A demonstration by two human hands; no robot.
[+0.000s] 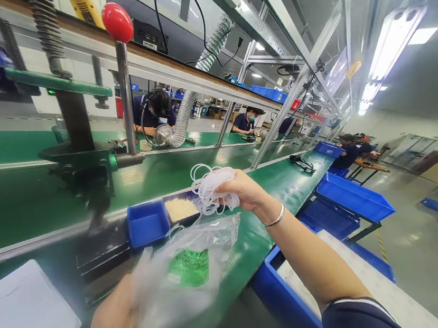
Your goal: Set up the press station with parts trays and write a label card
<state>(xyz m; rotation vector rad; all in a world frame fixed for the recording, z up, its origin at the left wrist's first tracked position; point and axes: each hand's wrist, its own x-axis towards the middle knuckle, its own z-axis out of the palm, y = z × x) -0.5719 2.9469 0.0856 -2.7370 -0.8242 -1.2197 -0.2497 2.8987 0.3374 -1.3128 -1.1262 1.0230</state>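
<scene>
My right hand is closed around a bundle of thin white rings, which look like rubber or plastic loops. It is raised over the green workbench. Lower left, my left hand grips the edge of a clear plastic bag, both blurred by motion. A green patch shows on or through the bag. One pale loop hangs at the bag's upper edge. Just behind the bag stand an empty-looking blue bin and a second bin with small cream-coloured pieces.
A green hand press with a red-knobbed lever stands at left. White paper lies lower left. Blue crates flank the bench's right edge. Several people sit at work beyond the metal frame. A black item lies farther along the bench.
</scene>
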